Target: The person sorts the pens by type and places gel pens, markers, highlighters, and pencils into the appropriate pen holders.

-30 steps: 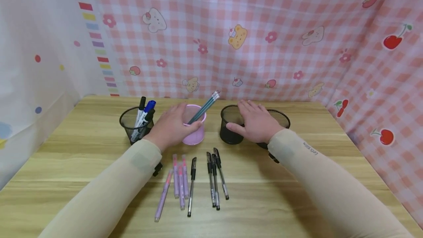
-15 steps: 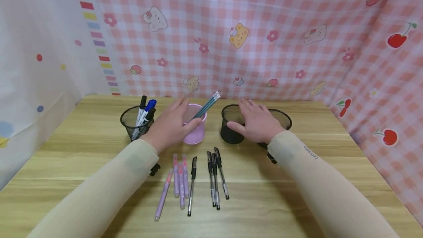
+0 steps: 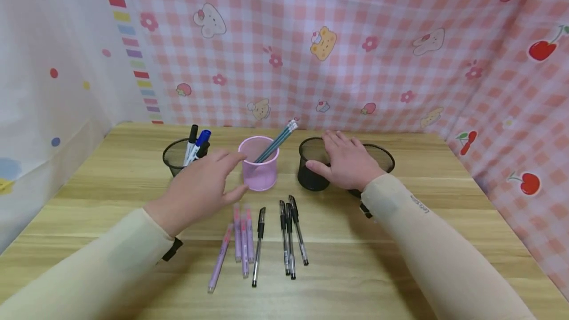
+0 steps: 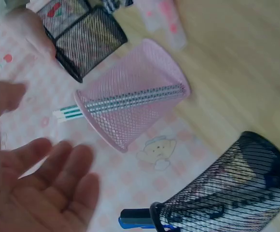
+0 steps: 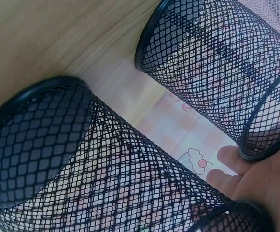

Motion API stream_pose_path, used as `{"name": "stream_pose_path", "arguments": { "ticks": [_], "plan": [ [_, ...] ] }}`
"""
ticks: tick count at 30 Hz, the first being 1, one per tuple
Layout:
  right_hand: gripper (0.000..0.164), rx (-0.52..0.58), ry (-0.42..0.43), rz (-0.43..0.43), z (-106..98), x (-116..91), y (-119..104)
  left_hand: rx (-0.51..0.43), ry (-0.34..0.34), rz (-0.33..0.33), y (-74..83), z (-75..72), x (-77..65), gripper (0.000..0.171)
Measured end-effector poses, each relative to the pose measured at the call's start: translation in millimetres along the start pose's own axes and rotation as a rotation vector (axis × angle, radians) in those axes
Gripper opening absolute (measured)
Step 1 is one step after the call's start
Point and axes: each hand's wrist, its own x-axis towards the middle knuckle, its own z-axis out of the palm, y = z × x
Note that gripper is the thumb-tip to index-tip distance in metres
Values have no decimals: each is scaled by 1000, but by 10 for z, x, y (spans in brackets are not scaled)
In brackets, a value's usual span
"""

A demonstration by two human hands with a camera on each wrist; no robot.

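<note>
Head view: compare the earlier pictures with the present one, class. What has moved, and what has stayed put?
The left hand has drawn back from the pink cup, toward the person and to the left; its thumb no longer crosses the cup. The right hand stays at the two black cups; the pencils, highlighters and black pens lie as before.

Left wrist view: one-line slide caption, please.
Left hand near a pink mesh pen cup holding pencils, with a black mesh cup of markers nearby.
</note>
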Motion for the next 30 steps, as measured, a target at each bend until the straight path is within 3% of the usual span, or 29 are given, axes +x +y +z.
{"name": "stream_pose_path", "arguments": {
  "ticks": [4, 7, 17, 25, 30],
  "plan": [
    [107, 0, -7, 3, -16, -4, -3, 36, -206, -68, -9, 7, -182, 66],
    [105, 10, -14, 7, -22, -8, -6, 37, -288, -90, -26, 56, -270, 63],
    [107, 5, -13, 8, -7, -11, -17, 54, -402, -116, -42, 223, -377, 58],
    [108, 7, -17, 9, 4, -14, -11, 33, -426, -77, -30, 302, -410, 36],
    [108, 6, -15, 7, 0, -17, -8, 28, -436, -92, -33, 311, -416, 35]
  ]
}}
